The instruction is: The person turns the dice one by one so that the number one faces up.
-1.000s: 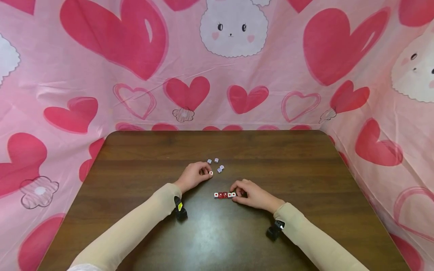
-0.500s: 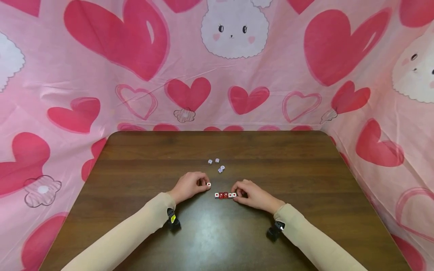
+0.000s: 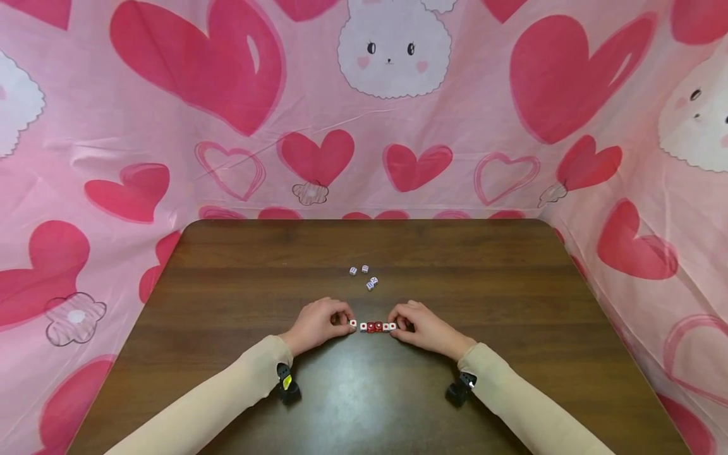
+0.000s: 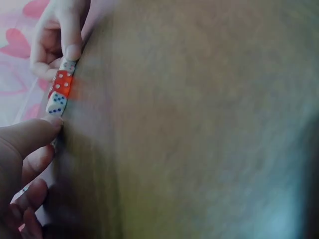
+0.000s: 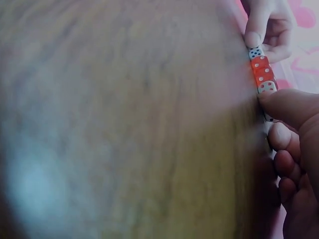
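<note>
My left hand [image 3: 318,325] pinches a white die [image 3: 353,323] between thumb and fingertips, with a narrow gap between it and the left end of a short row of dice. That row has a white die [image 3: 364,327] at its left, two red dice [image 3: 375,327] in the middle and two white dice at its right. Around the right-end die [image 3: 392,327], thumb and index finger of my right hand [image 3: 429,328] close from front and back. In the right wrist view the right thumb [image 5: 286,104] lies against a white die beside the red dice [image 5: 263,69].
Several white dice [image 3: 371,284] with dark pips lie loose farther back on the brown wooden table [image 3: 483,272]. A pink cloth [image 3: 364,170] with hearts hangs behind the table and along both sides. Each wrist wears a black camera [image 3: 289,388].
My left hand has brought its white die from near the loose dice toward me, then right to the row's left end. The right hand stays at the right end.
</note>
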